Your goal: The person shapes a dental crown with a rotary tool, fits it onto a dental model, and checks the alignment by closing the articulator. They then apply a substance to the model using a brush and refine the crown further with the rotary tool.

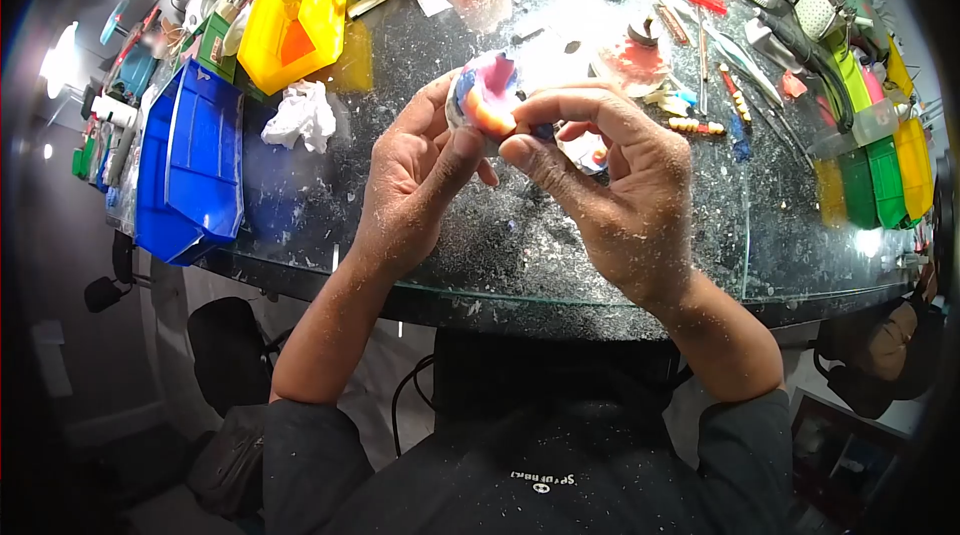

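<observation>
My left hand (pixel 420 170) is closed around a small molded piece (pixel 487 100) with pink, orange, blue and white areas, held up over the dark dusty worktop. The thumb of that hand presses on the piece's lower left side. My right hand (pixel 610 155) pinches with thumb and index finger at the right edge of the piece, where a small dark blue bit shows between the fingertips. Whether that bit belongs to the piece I cannot tell. Partly behind my right fingers, a white item with an orange spot (pixel 597 153) lies on the worktop.
Left are a blue bin (pixel 190 170), a yellow bin (pixel 292 23) and crumpled white paper (pixel 302 117). Brushes, tools and a red-handled item (pixel 707 2) lie at the back right. Green (pixel 884 180) and yellow bins (pixel 913 170) stand far right. The worktop's front edge (pixel 500 310) runs beneath my forearms.
</observation>
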Demonstrator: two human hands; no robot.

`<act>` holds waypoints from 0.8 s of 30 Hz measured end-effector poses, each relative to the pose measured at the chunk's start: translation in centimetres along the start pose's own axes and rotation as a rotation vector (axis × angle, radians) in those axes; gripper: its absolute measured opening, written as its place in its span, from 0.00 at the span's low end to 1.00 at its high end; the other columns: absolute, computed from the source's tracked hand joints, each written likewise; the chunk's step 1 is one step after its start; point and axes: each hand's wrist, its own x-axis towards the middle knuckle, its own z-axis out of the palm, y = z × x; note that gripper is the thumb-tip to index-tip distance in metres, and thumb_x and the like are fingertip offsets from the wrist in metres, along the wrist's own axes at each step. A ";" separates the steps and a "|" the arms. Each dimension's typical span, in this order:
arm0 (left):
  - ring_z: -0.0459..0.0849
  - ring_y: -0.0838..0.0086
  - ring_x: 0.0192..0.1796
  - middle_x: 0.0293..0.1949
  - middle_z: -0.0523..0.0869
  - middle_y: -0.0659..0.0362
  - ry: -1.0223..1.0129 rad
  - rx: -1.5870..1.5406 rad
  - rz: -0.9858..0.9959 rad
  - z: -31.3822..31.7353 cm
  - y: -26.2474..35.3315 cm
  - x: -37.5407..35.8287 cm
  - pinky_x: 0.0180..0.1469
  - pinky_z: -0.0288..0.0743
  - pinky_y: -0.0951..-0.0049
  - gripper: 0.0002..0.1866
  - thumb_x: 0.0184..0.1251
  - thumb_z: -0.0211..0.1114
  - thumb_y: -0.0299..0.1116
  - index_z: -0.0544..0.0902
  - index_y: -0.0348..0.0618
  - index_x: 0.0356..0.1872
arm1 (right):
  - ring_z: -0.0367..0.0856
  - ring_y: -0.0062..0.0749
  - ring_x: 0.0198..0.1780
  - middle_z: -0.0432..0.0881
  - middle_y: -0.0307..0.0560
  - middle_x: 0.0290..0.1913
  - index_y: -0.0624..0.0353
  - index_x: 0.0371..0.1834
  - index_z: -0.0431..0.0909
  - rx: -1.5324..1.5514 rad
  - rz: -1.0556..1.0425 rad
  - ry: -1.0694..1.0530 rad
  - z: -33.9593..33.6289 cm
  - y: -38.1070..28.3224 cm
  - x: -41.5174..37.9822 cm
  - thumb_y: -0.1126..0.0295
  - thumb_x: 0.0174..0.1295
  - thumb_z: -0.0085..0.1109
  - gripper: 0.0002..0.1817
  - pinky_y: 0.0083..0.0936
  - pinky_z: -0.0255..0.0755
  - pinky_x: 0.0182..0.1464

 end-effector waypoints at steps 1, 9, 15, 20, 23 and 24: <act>0.78 0.78 0.52 0.56 0.78 0.54 0.006 0.002 0.007 0.1 0.0 0.0 0.44 0.76 0.76 0.34 0.68 0.64 0.46 0.64 0.33 0.66 | 0.82 0.28 0.39 0.84 0.44 0.37 0.58 0.39 0.83 0.006 0.003 0.012 0.2 0.0 0.0 0.72 0.54 0.71 0.10 0.25 0.71 0.41; 0.78 0.78 0.51 0.59 0.76 0.54 0.038 0.033 0.034 0.5 0.1 0.1 0.44 0.75 0.77 0.33 0.69 0.63 0.44 0.64 0.32 0.67 | 0.78 0.20 0.42 0.83 0.43 0.41 0.63 0.41 0.82 -0.040 -0.002 -0.027 -0.1 -0.3 0.0 0.75 0.54 0.71 0.12 0.19 0.69 0.44; 0.77 0.80 0.50 0.60 0.76 0.54 0.030 0.038 0.044 0.6 0.2 0.1 0.44 0.74 0.78 0.32 0.70 0.62 0.42 0.64 0.32 0.67 | 0.78 0.20 0.41 0.83 0.44 0.41 0.63 0.40 0.82 -0.033 -0.028 0.006 0.1 -0.1 -0.1 0.76 0.54 0.71 0.11 0.19 0.69 0.44; 0.78 0.80 0.49 0.59 0.76 0.54 0.027 0.026 0.048 0.7 0.2 0.0 0.44 0.74 0.79 0.32 0.70 0.62 0.41 0.63 0.32 0.68 | 0.78 0.19 0.41 0.83 0.44 0.41 0.63 0.41 0.82 -0.051 -0.052 0.012 0.1 0.0 -0.1 0.76 0.54 0.71 0.12 0.18 0.69 0.44; 0.78 0.80 0.49 0.59 0.76 0.54 0.031 0.021 0.037 0.6 0.1 0.0 0.44 0.74 0.79 0.32 0.70 0.62 0.41 0.63 0.32 0.67 | 0.77 0.18 0.42 0.83 0.44 0.41 0.64 0.41 0.82 -0.022 0.001 0.018 0.3 -0.1 -0.2 0.76 0.54 0.71 0.12 0.18 0.69 0.44; 0.78 0.80 0.49 0.59 0.76 0.54 0.030 0.022 0.033 0.6 0.1 0.0 0.44 0.74 0.79 0.32 0.70 0.62 0.41 0.63 0.31 0.67 | 0.79 0.23 0.42 0.84 0.45 0.41 0.62 0.40 0.83 0.007 0.005 0.043 0.4 0.0 -0.3 0.75 0.53 0.71 0.11 0.20 0.71 0.43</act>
